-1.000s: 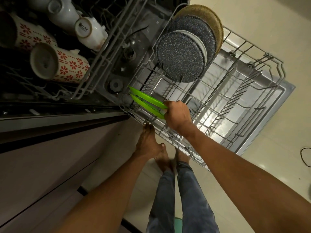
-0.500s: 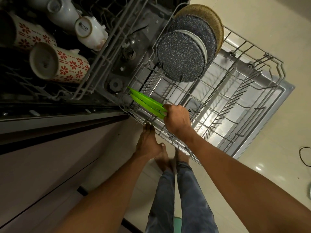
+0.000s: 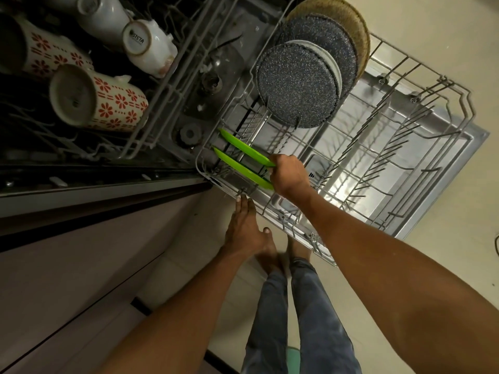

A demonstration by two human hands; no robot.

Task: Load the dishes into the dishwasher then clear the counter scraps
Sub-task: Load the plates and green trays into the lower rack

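While you lean over the open dishwasher, its pulled-out lower rack [image 3: 421, 109] takes up most of the right side, a grey wire basket sitting over the lowered door [image 3: 459, 157] and the pale floor. At the rack's far end 4 round dishes stand on edge in a row: 2 speckled dark plates [image 3: 297, 85], a white one just showing between them, and a woven tan piece [image 3: 348, 20] at the back. To the left, the upper rack [image 3: 162, 85] holds 2 mugs with red flowers [image 3: 108, 103] lying on their sides, plus white cups [image 3: 148, 47] beside them. Near the lower rack's corner closest to you, 2 green plates [image 3: 243, 157] stand on edge side by side between the tines. Your right hand [image 3: 289, 175] is curled round the near ends of both, grasping them. Your left hand [image 3: 244, 228] is relaxed, fingers straight, their tips at the rack's near rim, holding nothing.
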